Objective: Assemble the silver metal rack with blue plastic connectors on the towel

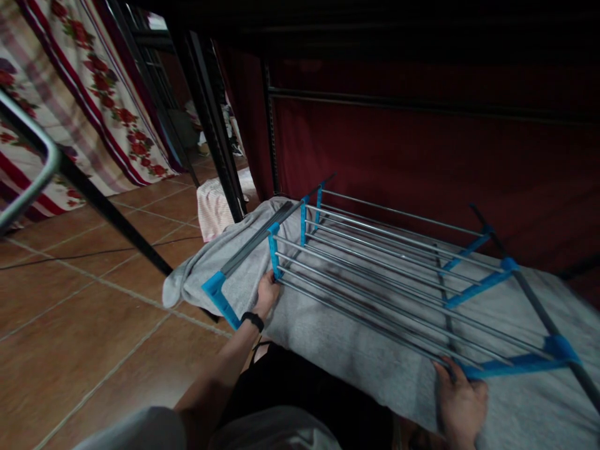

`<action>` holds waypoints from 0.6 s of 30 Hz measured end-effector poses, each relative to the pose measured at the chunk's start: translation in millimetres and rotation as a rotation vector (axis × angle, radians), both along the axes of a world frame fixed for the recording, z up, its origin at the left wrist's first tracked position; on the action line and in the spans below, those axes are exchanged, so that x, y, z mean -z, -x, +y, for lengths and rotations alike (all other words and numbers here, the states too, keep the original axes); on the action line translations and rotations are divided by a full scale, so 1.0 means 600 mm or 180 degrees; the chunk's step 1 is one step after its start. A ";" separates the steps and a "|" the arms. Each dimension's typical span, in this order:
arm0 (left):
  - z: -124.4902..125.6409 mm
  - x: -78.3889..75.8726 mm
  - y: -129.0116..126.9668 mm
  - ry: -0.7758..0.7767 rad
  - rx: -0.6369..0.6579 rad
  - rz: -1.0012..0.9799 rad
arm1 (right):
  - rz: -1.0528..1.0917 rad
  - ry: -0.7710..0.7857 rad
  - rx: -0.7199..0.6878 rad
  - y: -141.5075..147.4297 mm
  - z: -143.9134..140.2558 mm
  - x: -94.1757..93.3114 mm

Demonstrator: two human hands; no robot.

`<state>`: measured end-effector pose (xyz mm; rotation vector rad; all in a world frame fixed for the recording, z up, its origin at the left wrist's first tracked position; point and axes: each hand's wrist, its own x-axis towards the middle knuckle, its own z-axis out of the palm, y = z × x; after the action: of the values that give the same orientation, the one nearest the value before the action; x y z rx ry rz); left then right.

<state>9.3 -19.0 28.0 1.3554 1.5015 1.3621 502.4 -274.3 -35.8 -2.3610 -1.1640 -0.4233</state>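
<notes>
— Both arms reach from the near edge: what do the hands hold?

— Left hand [267,294], a black band on its wrist, closes on the near rail at the left end of the rack [375,262]. Right hand [462,403] curls its fingers over the near right corner, by a blue joint.

— And the rack itself?

— It lies flat between the hands on a grey sheet [356,356], steel rods running left to right, blue connectors at the ends. Beyond stands a dark red curtain [422,162]; left, tiled floor [84,312] and floral cloth [94,81].
</notes>
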 end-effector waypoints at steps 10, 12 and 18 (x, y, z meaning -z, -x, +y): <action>0.001 0.002 -0.005 -0.0003 -0.0247 0.0170 | -0.0102 -0.0012 -0.0025 -0.005 0.000 0.003; -0.003 -0.001 -0.007 -0.0007 -0.0227 0.0178 | -0.0119 -0.0008 -0.0038 -0.008 -0.001 0.007; -0.014 -0.006 -0.007 0.0096 -0.0325 0.0171 | -0.0093 -0.0029 -0.0080 -0.017 -0.003 0.008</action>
<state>13.6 -27.3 31.6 1.3219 1.6404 1.3694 512.3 -276.3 -40.7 -2.3371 -1.2013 -0.4551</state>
